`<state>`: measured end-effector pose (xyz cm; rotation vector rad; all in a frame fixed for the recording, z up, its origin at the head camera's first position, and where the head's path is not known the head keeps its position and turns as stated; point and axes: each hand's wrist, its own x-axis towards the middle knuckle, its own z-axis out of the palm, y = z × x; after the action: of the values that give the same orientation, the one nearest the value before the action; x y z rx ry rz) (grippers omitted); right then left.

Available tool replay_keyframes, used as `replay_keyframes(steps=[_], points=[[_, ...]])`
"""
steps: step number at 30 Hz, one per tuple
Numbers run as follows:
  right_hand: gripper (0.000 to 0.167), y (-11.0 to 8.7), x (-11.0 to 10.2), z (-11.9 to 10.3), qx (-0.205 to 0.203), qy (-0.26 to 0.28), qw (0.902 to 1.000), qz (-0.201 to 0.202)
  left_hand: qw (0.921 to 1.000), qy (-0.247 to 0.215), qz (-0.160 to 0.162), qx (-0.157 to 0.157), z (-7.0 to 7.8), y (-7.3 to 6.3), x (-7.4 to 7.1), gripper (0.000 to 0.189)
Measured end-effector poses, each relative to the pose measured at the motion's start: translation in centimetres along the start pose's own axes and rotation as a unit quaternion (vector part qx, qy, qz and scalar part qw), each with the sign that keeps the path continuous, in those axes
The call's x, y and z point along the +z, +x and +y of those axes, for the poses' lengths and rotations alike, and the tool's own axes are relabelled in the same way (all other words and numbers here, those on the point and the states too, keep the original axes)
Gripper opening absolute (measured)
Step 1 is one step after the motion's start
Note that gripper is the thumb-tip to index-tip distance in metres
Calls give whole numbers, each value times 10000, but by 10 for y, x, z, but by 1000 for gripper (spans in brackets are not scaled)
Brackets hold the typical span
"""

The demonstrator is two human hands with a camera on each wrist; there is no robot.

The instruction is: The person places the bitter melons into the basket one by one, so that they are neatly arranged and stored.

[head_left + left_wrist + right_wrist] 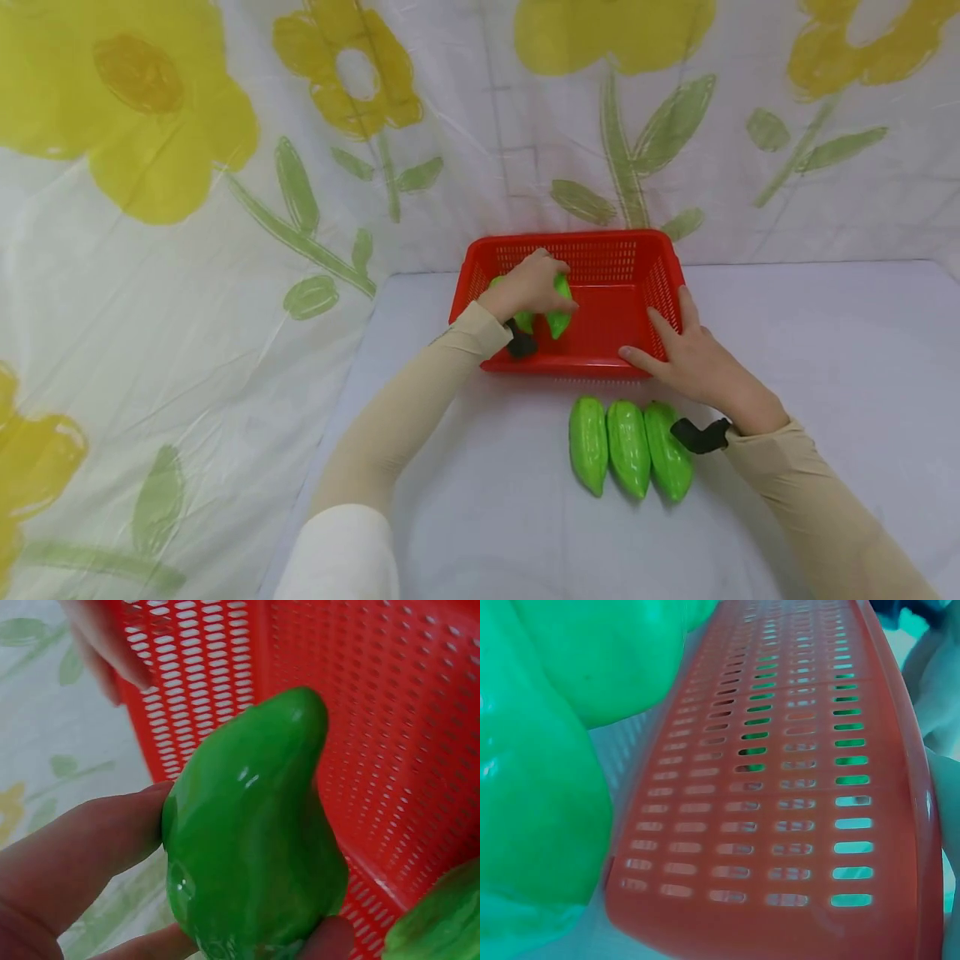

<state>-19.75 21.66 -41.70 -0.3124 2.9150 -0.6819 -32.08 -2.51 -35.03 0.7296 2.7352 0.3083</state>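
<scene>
My left hand (pixel 534 285) is inside a red plastic basket (pixel 600 364), gripping a glossy green fruit (pixel 559 310), long and tapered. In the left wrist view, thumb and fingers (pixel 90 851) press both sides of this fruit (pixel 251 825). Another green fruit (pixel 525 322) lies to its left in the basket, partly hidden by the wrist. With fingers spread, my right hand (pixel 701 362) rests on the basket's front right corner. Three similar green fruits (pixel 628 448) lie side by side on the table before the basket, the rightmost close to the right wrist.
The basket stands on a pale table (pixel 480 500) against a white curtain (pixel 465 100) with printed yellow flowers. Its slotted wall (pixel 780 787) fills much of the right wrist view. Dark straps (pixel 701 435) sit on both wrists.
</scene>
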Motion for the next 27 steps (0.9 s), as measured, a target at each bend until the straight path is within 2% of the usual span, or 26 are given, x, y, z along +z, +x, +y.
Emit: replay_keyframes(steps=[7, 12, 19, 27], points=[[102, 1, -2, -1, 38, 10, 10000, -64, 9995, 16, -289, -115, -7, 24, 8, 68], [103, 0, -1, -1, 49, 54, 10000, -61, 9992, 149, -332, -149, -10, 35, 14, 64], [103, -2, -1, -1, 24, 30, 10000, -47, 9987, 271, -387, -185, -12, 42, 21, 61], [103, 0, 0, 0, 13, 39, 10000, -16, 9975, 644, -245, -173, -14, 48, 31, 60]])
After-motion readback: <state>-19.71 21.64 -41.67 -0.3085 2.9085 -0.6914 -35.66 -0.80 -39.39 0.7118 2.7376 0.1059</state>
